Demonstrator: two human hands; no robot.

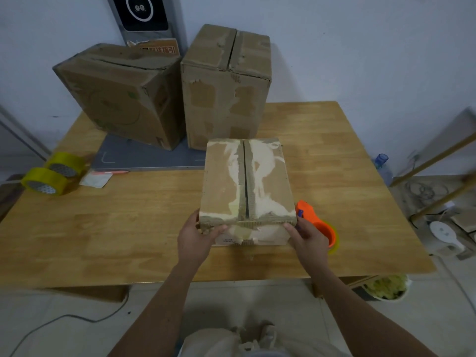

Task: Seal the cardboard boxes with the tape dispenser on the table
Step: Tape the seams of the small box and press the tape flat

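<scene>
Squaring the small box (247, 181) before taping

Left hand (197, 237) and right hand (307, 235) each grip a near corner; the tape dispenser (318, 222) lies just beyond the right grip.

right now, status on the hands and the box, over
Left hand and right hand grip near corners of small box. Top seam untaped. Tape dispenser lies on table beside right hand, untouched. Nothing in the way.

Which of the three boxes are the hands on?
The small front box: left hand and right hand hold its near corners. The two taller boxes stand untouched behind.
</scene>
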